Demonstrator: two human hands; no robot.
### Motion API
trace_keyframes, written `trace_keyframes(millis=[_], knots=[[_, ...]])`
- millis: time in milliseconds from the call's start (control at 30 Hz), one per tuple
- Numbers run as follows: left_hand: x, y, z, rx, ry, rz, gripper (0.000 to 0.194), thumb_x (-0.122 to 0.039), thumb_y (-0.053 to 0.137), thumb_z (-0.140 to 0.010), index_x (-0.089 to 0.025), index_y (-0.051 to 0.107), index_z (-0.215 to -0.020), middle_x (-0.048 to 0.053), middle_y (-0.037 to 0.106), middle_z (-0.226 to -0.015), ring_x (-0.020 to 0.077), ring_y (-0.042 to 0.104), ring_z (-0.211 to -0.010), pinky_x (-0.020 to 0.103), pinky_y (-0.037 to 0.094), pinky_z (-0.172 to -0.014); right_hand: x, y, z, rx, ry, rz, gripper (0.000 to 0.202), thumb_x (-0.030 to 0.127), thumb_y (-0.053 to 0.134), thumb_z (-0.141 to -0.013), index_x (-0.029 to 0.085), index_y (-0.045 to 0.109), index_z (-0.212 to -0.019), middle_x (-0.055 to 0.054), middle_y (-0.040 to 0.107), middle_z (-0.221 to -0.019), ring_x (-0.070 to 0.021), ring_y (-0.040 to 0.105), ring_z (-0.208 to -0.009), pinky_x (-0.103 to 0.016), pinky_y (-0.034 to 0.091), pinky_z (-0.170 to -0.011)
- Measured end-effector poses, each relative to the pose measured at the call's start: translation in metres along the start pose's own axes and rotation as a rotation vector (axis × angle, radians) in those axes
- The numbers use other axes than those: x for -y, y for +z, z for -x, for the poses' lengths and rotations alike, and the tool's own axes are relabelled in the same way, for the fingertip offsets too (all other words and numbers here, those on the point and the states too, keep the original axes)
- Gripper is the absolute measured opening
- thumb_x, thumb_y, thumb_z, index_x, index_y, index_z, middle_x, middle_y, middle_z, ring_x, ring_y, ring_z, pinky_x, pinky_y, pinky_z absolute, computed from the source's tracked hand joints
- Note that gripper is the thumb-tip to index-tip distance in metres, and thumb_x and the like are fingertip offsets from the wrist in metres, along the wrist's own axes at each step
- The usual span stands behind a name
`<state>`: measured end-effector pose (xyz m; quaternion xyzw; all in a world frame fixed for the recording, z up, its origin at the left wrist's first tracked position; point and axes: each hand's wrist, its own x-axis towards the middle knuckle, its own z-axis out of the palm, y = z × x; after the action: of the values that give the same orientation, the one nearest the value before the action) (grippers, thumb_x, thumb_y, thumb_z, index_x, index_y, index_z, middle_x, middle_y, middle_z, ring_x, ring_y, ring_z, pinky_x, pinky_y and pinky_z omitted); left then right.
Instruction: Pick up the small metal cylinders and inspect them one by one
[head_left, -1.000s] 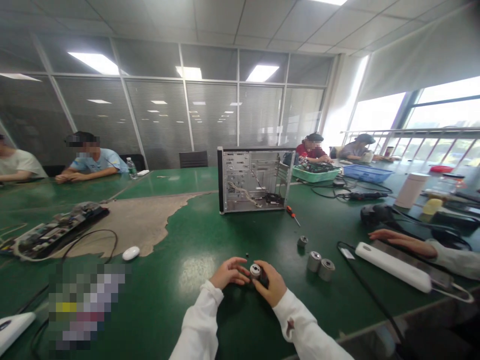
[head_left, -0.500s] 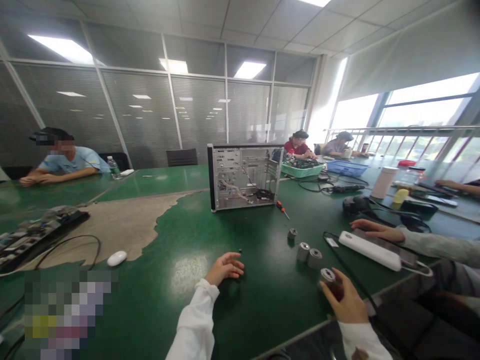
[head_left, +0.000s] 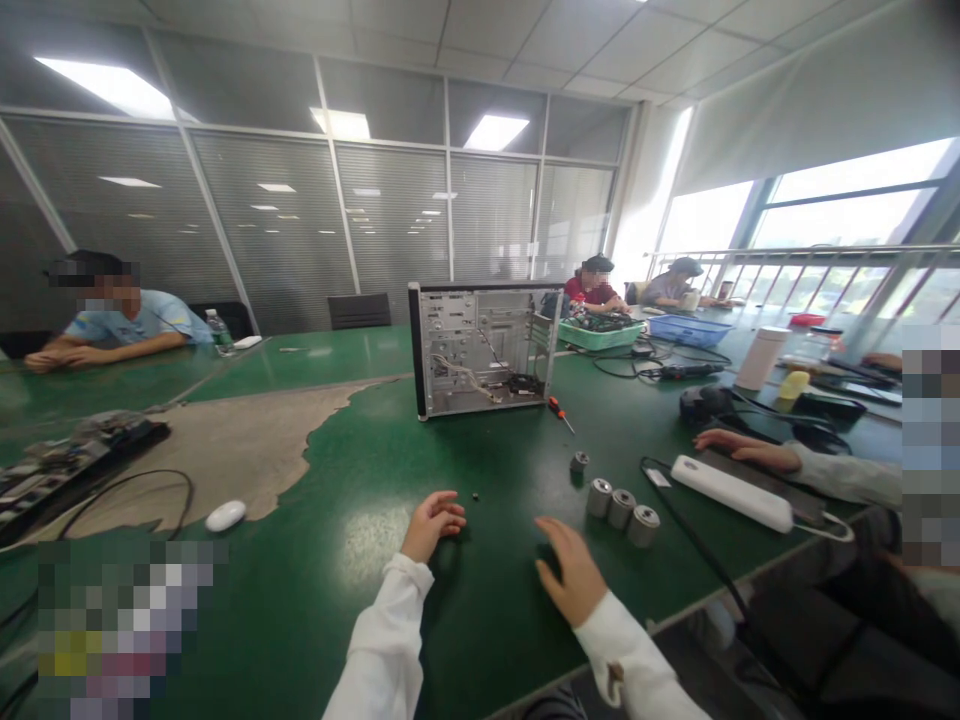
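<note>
Over the green table (head_left: 495, 620), my left hand (head_left: 435, 523) is open and holds nothing, its fingers slightly curled near a tiny dark piece (head_left: 475, 497). My right hand (head_left: 571, 572) is open too, thumb and fingers apart, left of the metal cylinders. Three grey cylinders stand side by side: a left one (head_left: 598, 498), a middle one (head_left: 621, 509) and a right one (head_left: 644, 526). A smaller cylinder (head_left: 579, 462) stands behind them. Farther back are an open computer case (head_left: 487, 350) and an orange-handled screwdriver (head_left: 561, 415).
At right lie a white power strip (head_left: 731, 493), a black cable and another person's hand (head_left: 746, 450). A white mouse-like object (head_left: 226, 516) and electronic parts (head_left: 82, 470) are at left. Green (head_left: 600, 338) and blue (head_left: 688, 331) baskets stand at the back, near seated people.
My right hand has let go of the rightmost cylinder, now standing beside the other two, and has moved left. My left hand has shifted slightly away from the tiny dark piece.
</note>
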<state>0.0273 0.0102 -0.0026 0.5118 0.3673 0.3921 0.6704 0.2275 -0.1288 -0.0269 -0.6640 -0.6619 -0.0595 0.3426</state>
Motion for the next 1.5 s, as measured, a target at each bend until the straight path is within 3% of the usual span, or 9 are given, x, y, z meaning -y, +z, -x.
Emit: trace_keyframes(millis=[100, 300, 700, 833, 1000, 1167, 1300, 1400, 1500], knots=[[0.001, -0.006, -0.004, -0.090, 0.052, 0.014, 0.033, -0.011, 0.051, -0.055, -0.012, 0.051, -0.088, 0.003, 0.060, -0.069, 0.0119, 0.059, -0.057, 0.023, 0.046, -0.053, 0.046, 0.034, -0.034, 0.247, -0.062, 0.080, 0.058, 0.020, 0.044, -0.066, 0.014, 0.032, -0.122, -0.014, 0.034, -0.125, -0.0240, 0.031, -0.113, -0.037, 0.028, -0.091], [0.004, -0.019, -0.009, -0.177, 0.088, 0.082, 0.034, -0.011, 0.056, -0.052, -0.012, 0.053, -0.086, 0.003, 0.059, -0.070, 0.0112, 0.058, -0.057, 0.022, 0.047, -0.053, 0.092, 0.079, -0.092, 0.355, -0.024, 0.149, 0.054, 0.023, 0.040, -0.073, 0.025, 0.024, -0.125, -0.011, 0.022, -0.132, -0.0252, 0.025, -0.116, -0.041, 0.019, -0.091], [0.003, -0.023, -0.011, -0.307, 0.105, 0.113, 0.033, -0.010, 0.054, -0.052, -0.013, 0.051, -0.085, 0.002, 0.058, -0.069, 0.0102, 0.057, -0.053, 0.020, 0.045, -0.047, 0.082, 0.105, -0.111, 0.236, 0.043, 0.179, 0.039, 0.023, 0.037, -0.075, 0.024, 0.041, -0.115, -0.010, 0.038, -0.120, -0.0229, 0.032, -0.106, -0.037, 0.024, -0.082], [0.002, -0.022, -0.009, -0.310, 0.106, 0.102, 0.031, -0.010, 0.053, -0.054, -0.012, 0.052, -0.085, 0.003, 0.059, -0.069, 0.0102, 0.057, -0.053, 0.020, 0.045, -0.047, 0.078, 0.112, -0.123, 0.256, -0.027, 0.181, 0.044, 0.019, 0.037, -0.076, 0.025, 0.035, -0.119, -0.009, 0.032, -0.127, -0.0224, 0.030, -0.109, -0.037, 0.025, -0.082], [0.001, -0.023, -0.008, -0.308, 0.102, 0.104, 0.030, -0.011, 0.052, -0.054, -0.013, 0.052, -0.084, 0.003, 0.059, -0.068, 0.0103, 0.057, -0.053, 0.021, 0.045, -0.048, 0.073, 0.116, -0.132, 0.275, -0.182, 0.142, 0.029, 0.013, 0.035, -0.078, 0.019, 0.053, -0.100, -0.008, 0.052, -0.105, -0.0179, 0.040, -0.098, -0.029, 0.032, -0.078], [0.000, -0.022, -0.008, -0.315, 0.106, 0.095, 0.030, -0.011, 0.052, -0.054, -0.012, 0.052, -0.084, 0.003, 0.059, -0.069, 0.0105, 0.057, -0.054, 0.021, 0.044, -0.048, 0.067, 0.093, -0.105, 0.321, -0.305, 0.120, 0.025, 0.013, 0.035, -0.079, 0.018, 0.058, -0.079, -0.005, 0.057, -0.087, -0.0142, 0.046, -0.083, -0.023, 0.036, -0.073], [0.000, -0.019, -0.009, -0.291, 0.108, 0.065, 0.031, -0.014, 0.053, -0.054, -0.012, 0.053, -0.084, 0.003, 0.059, -0.069, 0.0102, 0.057, -0.053, 0.020, 0.043, -0.047, 0.044, 0.045, -0.058, 0.303, -0.416, 0.019, 0.023, 0.012, 0.035, -0.078, 0.020, 0.057, -0.079, -0.003, 0.058, -0.081, -0.0129, 0.048, -0.077, -0.023, 0.038, -0.071], [-0.001, -0.017, -0.009, -0.295, 0.106, 0.040, 0.031, -0.016, 0.052, -0.054, -0.012, 0.053, -0.085, 0.003, 0.059, -0.069, 0.0104, 0.057, -0.054, 0.020, 0.043, -0.048, 0.005, -0.001, -0.025, 0.180, -0.280, -0.030, 0.020, 0.015, 0.038, -0.076, 0.020, 0.053, -0.088, -0.003, 0.057, -0.080, -0.0131, 0.050, -0.076, -0.024, 0.040, -0.070], [-0.002, -0.016, -0.009, -0.292, 0.105, 0.001, 0.031, -0.016, 0.053, -0.054, -0.012, 0.054, -0.085, 0.003, 0.059, -0.070, 0.0103, 0.057, -0.055, 0.020, 0.042, -0.050, -0.046, -0.045, -0.007, -0.089, -0.036, 0.091, 0.018, 0.023, 0.039, -0.077, 0.018, 0.052, -0.088, -0.006, 0.058, -0.082, -0.0152, 0.053, -0.077, -0.027, 0.040, -0.073]])
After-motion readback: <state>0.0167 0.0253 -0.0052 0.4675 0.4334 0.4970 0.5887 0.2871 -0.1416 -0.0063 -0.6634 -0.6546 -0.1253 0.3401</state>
